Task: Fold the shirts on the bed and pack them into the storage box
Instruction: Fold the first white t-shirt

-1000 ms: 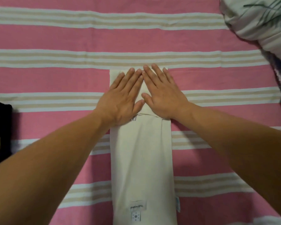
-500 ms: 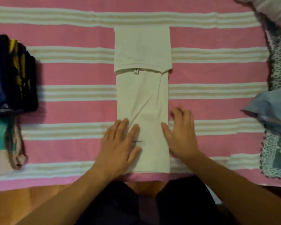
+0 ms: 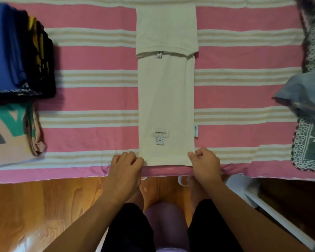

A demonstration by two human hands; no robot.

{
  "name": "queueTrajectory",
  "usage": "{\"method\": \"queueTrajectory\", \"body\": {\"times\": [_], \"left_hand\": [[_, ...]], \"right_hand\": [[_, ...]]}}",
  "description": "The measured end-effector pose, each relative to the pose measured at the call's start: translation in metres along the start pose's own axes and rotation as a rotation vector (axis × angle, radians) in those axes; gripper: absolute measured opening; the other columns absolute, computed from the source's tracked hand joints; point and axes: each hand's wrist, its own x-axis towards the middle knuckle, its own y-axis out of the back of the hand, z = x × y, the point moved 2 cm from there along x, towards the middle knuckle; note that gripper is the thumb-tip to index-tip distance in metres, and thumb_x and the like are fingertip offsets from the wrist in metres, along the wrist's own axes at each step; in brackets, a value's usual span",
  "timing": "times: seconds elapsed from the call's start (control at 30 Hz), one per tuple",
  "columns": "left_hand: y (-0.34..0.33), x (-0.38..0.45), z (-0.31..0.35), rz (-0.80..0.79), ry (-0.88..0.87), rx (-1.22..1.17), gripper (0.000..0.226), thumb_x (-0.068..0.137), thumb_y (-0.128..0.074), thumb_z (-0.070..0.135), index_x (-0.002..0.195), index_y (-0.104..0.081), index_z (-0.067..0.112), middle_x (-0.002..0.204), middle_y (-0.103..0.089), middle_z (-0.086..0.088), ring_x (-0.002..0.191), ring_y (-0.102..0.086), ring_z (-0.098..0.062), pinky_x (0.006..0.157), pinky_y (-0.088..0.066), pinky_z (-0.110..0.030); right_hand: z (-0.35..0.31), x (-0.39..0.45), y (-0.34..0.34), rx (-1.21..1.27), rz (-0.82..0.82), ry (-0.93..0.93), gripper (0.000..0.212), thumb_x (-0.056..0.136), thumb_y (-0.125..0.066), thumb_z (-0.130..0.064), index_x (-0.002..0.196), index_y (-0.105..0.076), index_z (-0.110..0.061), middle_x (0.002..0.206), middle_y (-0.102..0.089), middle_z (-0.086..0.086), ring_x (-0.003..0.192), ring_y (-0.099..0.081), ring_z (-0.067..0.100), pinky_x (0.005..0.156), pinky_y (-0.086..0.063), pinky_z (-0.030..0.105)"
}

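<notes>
A cream shirt [image 3: 165,99] lies on the pink striped bed as a long narrow strip, its far end folded back over itself. Labels show near its near end. My left hand [image 3: 125,167] pinches the strip's near left corner with curled fingers. At the near right corner, my right hand [image 3: 205,163] pinches the cloth the same way. Both hands are at the bed's front edge.
A stack of folded blue and black shirts [image 3: 16,51] sits at the left, with a pink and teal folded shirt [image 3: 11,131] in front of it. A light blue garment [image 3: 304,91] and patterned cloth [image 3: 311,148] lie at the right. Wooden floor [image 3: 44,206] below.
My hands slid from the shirt's far fold down its length to the near end, and now pinch the two near corners. The view pulled back toward the bed's edge.
</notes>
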Motion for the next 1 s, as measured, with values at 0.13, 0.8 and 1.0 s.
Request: {"method": "queueTrajectory", "body": {"times": [0.13, 0.8, 1.0], "left_hand": [[0.002, -0.004, 0.002, -0.083, -0.011, 0.103, 0.031, 0.069, -0.079, 0.014, 0.092, -0.059, 0.015, 0.09, -0.054, -0.004, 0.082, -0.049, -0.026, 0.076, -0.041, -0.04], [0.018, 0.05, 0.016, -0.155, -0.303, 0.144, 0.041, 0.066, -0.085, 0.008, 0.098, -0.061, 0.015, 0.089, -0.059, -0.005, 0.076, -0.052, -0.023, 0.061, -0.043, -0.035], [0.053, -0.012, 0.032, -0.373, -0.064, -0.447, 0.023, 0.078, -0.054, 0.023, 0.092, -0.068, 0.035, 0.088, -0.059, 0.019, 0.089, -0.054, -0.006, 0.079, -0.042, -0.023]], "right_hand": [[-0.009, -0.003, 0.003, -0.113, 0.039, 0.07, 0.018, 0.096, -0.065, -0.03, 0.098, -0.054, -0.017, 0.09, -0.056, -0.004, 0.083, -0.055, 0.018, 0.064, -0.04, 0.025], [-0.021, 0.006, 0.013, -0.909, 0.061, 1.244, 0.023, 0.071, -0.08, -0.006, 0.088, -0.066, -0.009, 0.078, -0.063, 0.008, 0.076, -0.061, 0.028, 0.114, -0.037, 0.05], [0.001, -0.049, 0.044, -0.716, -0.519, 0.956, 0.028, 0.083, -0.065, -0.01, 0.104, -0.067, -0.028, 0.097, -0.069, -0.007, 0.091, -0.064, 0.016, 0.1, -0.048, 0.034]]}}
